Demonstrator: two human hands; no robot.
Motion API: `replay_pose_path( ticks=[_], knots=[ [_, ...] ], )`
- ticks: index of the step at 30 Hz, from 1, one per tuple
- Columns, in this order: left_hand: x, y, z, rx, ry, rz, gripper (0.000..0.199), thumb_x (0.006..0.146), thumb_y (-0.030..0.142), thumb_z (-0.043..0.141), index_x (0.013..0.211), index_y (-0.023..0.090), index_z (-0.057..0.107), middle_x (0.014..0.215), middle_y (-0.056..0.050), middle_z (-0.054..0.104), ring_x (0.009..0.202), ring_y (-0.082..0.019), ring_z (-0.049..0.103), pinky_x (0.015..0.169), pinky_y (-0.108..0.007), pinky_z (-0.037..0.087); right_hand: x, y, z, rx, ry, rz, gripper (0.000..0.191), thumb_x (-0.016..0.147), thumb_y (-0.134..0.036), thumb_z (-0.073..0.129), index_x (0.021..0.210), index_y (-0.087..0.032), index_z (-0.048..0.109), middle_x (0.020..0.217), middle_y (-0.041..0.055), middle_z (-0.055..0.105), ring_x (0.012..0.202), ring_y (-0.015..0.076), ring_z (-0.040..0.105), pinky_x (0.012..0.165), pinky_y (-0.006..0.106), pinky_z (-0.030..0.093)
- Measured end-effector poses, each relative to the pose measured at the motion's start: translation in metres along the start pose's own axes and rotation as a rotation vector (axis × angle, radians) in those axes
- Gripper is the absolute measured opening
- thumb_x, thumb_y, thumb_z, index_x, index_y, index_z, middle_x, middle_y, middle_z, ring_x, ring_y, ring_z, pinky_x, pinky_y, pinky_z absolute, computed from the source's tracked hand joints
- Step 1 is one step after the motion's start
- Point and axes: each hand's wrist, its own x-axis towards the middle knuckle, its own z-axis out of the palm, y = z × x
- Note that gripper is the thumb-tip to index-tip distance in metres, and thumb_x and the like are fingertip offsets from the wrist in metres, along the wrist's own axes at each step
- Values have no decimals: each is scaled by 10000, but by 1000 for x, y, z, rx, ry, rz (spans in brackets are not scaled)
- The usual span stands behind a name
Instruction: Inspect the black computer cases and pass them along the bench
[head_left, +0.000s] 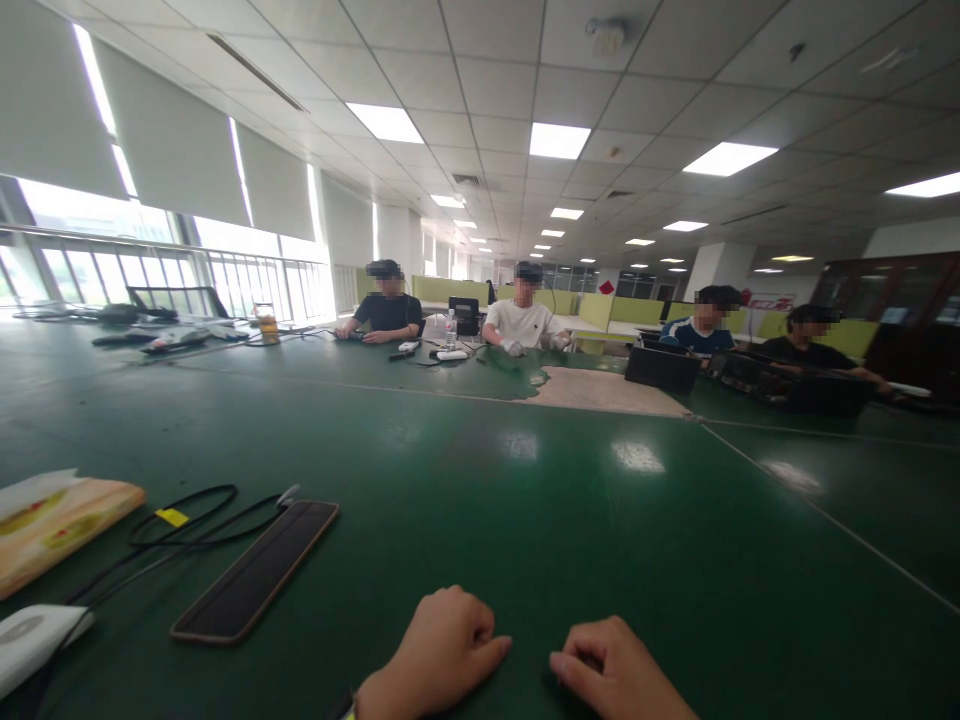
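Observation:
Both of my hands rest on the green tabletop [465,480] at the bottom of the head view, a short gap between them. My left hand [448,650] is loosely curled into a fist, thumb toward the right, with nothing seen in it. Curled the same way, my right hand [616,668] has its thumb toward the left and shows nothing in its grip. Left of my left hand lies a dark phone [259,572], a black cable [202,540] with a yellow tag beside it.
An orange-and-white packet [67,520] and a white device [37,640] lie at the left edge. Across the table sit several people, with a bottle [451,330], a cup [267,325] and black open cases [664,368]. A pale bare patch [607,390] marks the surface.

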Motion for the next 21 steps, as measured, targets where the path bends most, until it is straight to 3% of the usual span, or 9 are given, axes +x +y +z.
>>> replay_pose_path(
  ticks=[21],
  knots=[
    [1, -3, 4, 2, 6, 17, 398, 833, 490, 507, 569, 192, 517, 583, 30, 561, 617, -130, 459, 595, -280, 246, -3, -3, -1, -3, 3, -24, 347, 838, -423, 535, 639, -167, 657, 576, -32, 539, 588, 109, 466, 557, 240, 295]
  ],
)
